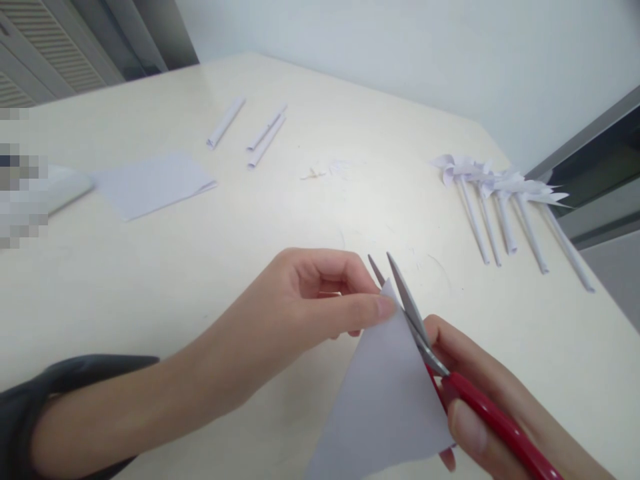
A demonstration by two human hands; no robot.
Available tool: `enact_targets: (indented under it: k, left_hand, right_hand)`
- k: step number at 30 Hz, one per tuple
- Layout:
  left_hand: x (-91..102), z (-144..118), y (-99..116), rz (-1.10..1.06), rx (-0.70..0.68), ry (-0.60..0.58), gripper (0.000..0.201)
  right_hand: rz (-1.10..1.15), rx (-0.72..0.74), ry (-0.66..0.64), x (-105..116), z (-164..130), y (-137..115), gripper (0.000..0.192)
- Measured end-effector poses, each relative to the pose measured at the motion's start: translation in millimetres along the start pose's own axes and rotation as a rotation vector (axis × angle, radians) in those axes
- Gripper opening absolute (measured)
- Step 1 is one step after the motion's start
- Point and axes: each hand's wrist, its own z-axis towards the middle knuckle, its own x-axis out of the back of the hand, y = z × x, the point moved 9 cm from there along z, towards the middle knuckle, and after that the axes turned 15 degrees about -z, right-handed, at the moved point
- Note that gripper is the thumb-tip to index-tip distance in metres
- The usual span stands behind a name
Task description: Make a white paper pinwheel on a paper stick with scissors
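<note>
Here, in the head view, the person works low over a pale bench (150, 280). The left hand (310, 293) pinches the upper tip of a folded white paper triangle (385, 393) between thumb and forefinger, fingers closed on the paper. The right hand (480, 407) is wrapped around the red handles of a pair of scissors (425, 333), fingers curled shut on them. The scissor blades stand apart in a narrow V, and the tip of the triangle sits between them, just beside the left forefinger. The paper is lifted off the bench, held in front of the person near the bottom edge of the picture.

Judging from this, the step in hand is a cut into the corner of the folded paper, with the blades open and set on the edge but not closed. The next move would call for closing the blades a short way along the fold while the left forefinger keeps clear, since it lies very close to the near blade.

Further off on the bench lie a row of finished paper pinwheels (505, 200) on rolled paper sticks at the right, three rolled paper tubes (250, 130) at the back, a folded sheet (155, 183) at the left, and a few small paper scraps (315, 173) in the middle.
</note>
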Motion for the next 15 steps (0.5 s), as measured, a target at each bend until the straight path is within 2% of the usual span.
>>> enact_targets:
  k: [3,6,11,15]
  left_hand:
    - [1.1,0,0,0.048,0.016,0.017,0.020]
    - [1.9,0,-2,0.073,0.029,0.027,0.019]
    - [1.4,-1,-4,0.083,0.045,0.020,0.018]
    - [1.7,0,-5,0.082,0.055,0.019,0.020]
  right_hand:
    - [0.027,0.077,0.032,-1,-1,4,0.025]
    - [0.053,0.079,0.075,0,-1,8,0.032]
    - [0.059,0.092,0.007,-7,-1,12,0.028]
    - [0.112,0.051,-0.007,-10,-5,33,0.032]
